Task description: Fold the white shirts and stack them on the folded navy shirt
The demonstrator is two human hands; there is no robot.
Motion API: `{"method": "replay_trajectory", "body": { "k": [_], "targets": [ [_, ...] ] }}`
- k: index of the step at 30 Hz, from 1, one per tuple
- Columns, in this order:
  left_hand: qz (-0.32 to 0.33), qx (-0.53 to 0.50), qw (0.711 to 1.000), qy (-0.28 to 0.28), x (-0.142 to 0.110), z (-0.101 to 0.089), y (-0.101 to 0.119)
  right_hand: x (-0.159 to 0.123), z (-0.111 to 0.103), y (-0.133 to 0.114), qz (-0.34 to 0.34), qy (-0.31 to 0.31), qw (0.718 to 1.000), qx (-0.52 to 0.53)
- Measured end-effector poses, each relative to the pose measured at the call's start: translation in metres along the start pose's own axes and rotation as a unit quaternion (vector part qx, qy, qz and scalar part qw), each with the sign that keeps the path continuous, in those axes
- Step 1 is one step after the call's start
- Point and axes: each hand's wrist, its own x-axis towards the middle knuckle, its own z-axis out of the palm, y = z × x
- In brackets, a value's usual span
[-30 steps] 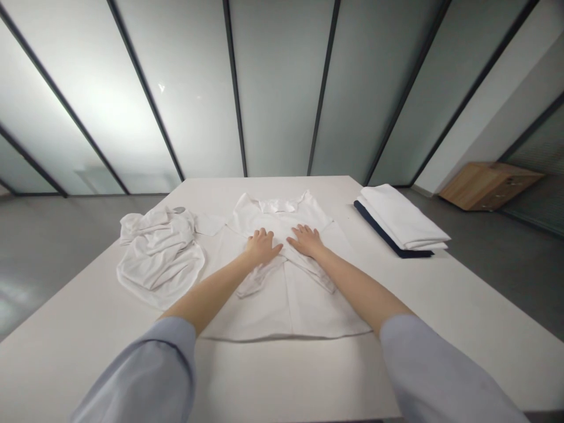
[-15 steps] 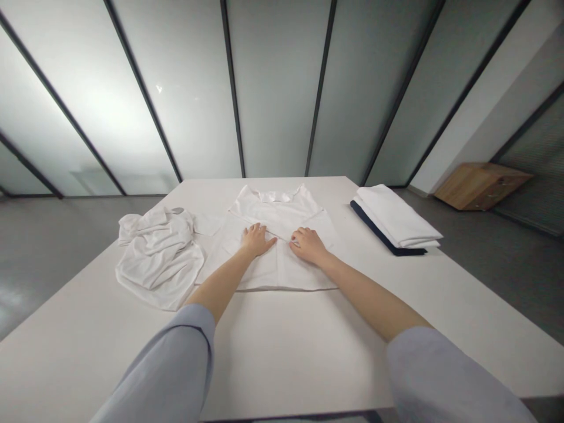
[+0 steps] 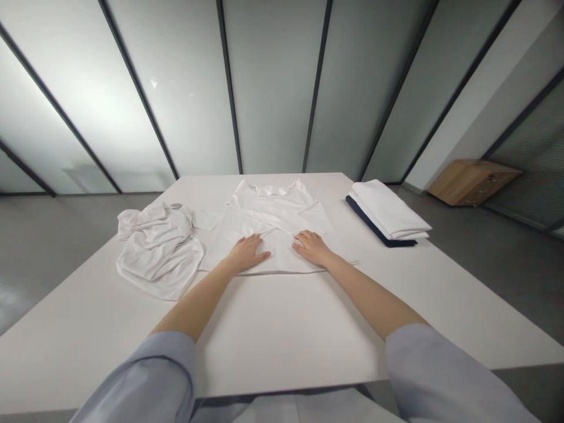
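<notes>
A white shirt [image 3: 277, 205] lies spread on the table, its collar end pointing away from me and its hem towards me. Its sleeves look laid across the front. My left hand [image 3: 247, 254] rests flat on the lower left part of the shirt, thumb out to the side. On the lower right part lies my right hand [image 3: 312, 247], palm down with fingers slightly bent and apart. Neither hand grips the cloth. Left of the shirt is a crumpled heap of white cloth [image 3: 161, 249], close to its edge.
The white table [image 3: 286, 329] carries a folded white cloth [image 3: 388, 208] on top of a dark navy folded cloth [image 3: 368, 222] at the right. Beyond the table stand frosted glass panels [image 3: 273, 88]. A wooden cabinet [image 3: 471, 182] is on the floor at the far right.
Both hands have moved down the shirt towards its hem, and the left has shifted a little left. My view has tilted slightly. The cloth piles have stayed in place.
</notes>
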Motion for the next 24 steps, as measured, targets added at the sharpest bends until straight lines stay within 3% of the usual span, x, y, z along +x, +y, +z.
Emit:
{"method": "replay_trajectory", "body": {
  "k": [4, 10, 14, 18, 24],
  "targets": [
    [0.032, -0.008, 0.999, 0.028, -0.009, -0.001, 0.004, -0.001, 0.004, 0.0, 0.004, 0.012, 1.0, -0.018],
    [0.12, -0.039, 0.992, 0.002, -0.015, -0.013, 0.027, -0.007, -0.007, -0.013, -0.096, 0.065, 0.993, 0.02],
    [0.106, -0.01, 0.994, -0.024, -0.01, -0.012, 0.03, -0.013, -0.014, -0.028, -0.156, 0.037, 0.987, 0.031],
    [0.116, 0.031, 0.992, -0.033, -0.007, -0.011, 0.026, -0.015, -0.017, -0.035, -0.163, 0.004, 0.987, 0.003],
    [0.048, 0.07, 0.995, -0.048, -0.022, -0.022, 0.002, -0.026, -0.022, -0.013, -0.142, -0.008, 0.989, -0.04]
  ]
}}
